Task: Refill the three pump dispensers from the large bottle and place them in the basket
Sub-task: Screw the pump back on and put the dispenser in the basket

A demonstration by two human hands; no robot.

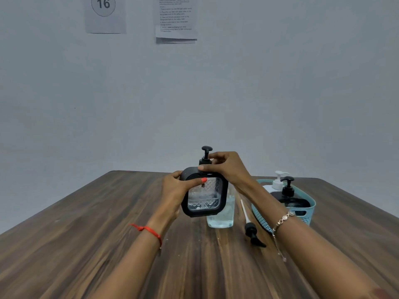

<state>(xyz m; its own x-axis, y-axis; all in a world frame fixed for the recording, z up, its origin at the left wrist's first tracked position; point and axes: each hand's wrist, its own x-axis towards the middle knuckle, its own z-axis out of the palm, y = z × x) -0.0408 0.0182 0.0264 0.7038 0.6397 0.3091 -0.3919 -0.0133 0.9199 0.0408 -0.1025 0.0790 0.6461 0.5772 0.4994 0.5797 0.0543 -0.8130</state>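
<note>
Gripping the left edge of a square dispenser, the left hand curls round its black frame, with the red-nailed thumb laid across the front. A red thread circles that wrist. The dispenser is held off the wooden table, between the two hands and leaning slightly. Its rounded matte casing frames a clear panel cut in a diamond pattern.

At the top, the right hand pinches the collar of the black pump, with its thumb on the casing's shoulder.

Behind and below the dispenser stands the large bottle, clear plastic with pale liquid inside. Its upper part is hidden by the dispenser. Just right of it a loose pump, with a black head and white tube, lies flat on the wood.

Further right, a teal latticed basket holds a white-pumped dispenser and a black-pumped dispenser, both upright. The right forearm, wearing a bracelet, crosses in front of the basket's near corner.
</note>
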